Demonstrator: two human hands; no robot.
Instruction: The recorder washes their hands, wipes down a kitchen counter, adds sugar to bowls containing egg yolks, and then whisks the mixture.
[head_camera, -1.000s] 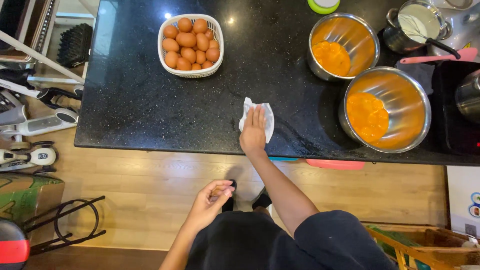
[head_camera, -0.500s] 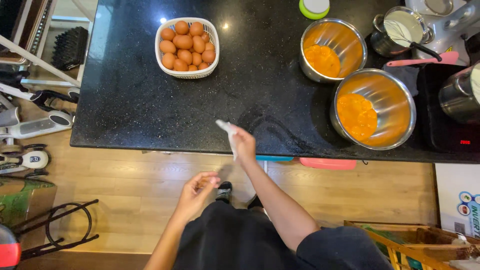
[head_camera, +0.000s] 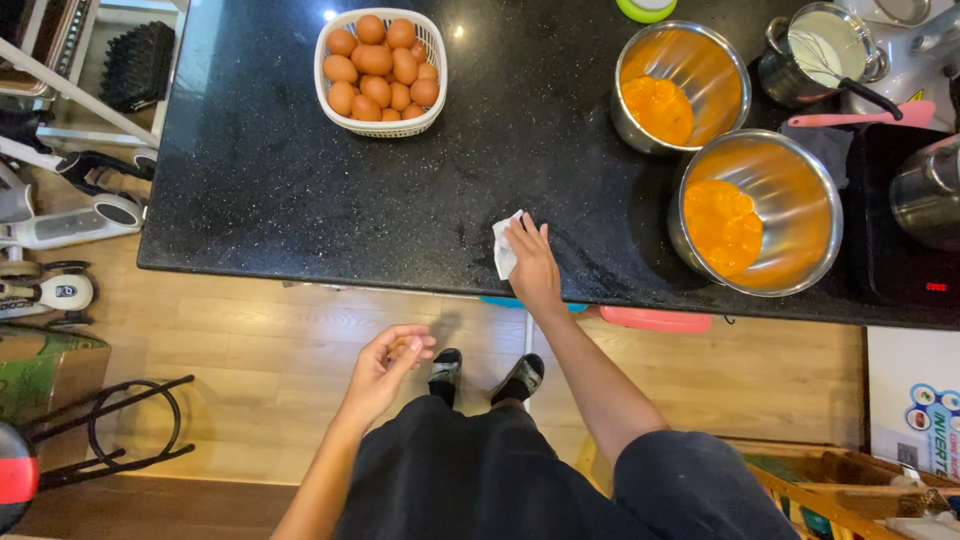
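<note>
My right hand (head_camera: 532, 268) presses a crumpled white paper towel (head_camera: 503, 246) onto the black speckled counter (head_camera: 300, 200), close to its front edge. The towel sticks out to the left of my fingers. My left hand (head_camera: 383, 367) hangs below the counter over the wooden floor. Its fingers are curled around a small brownish piece (head_camera: 401, 348) that looks like eggshell. A white basket of brown eggs (head_camera: 381, 70) stands at the back of the counter. Two steel bowls hold orange yolks, one near the front (head_camera: 760, 212) and one behind it (head_camera: 680, 88).
A small pot with white liquid and a whisk (head_camera: 822, 52) and a pink spatula (head_camera: 860, 118) sit at the back right. A dark cooktop with a steel pot (head_camera: 925, 195) lies at the far right. Scooters and a black stand (head_camera: 130, 425) stand on the floor at left.
My right hand drew the towel toward the counter's front edge, then moved back onto the counter a little further right. My left hand shifted slightly left, still curled.
</note>
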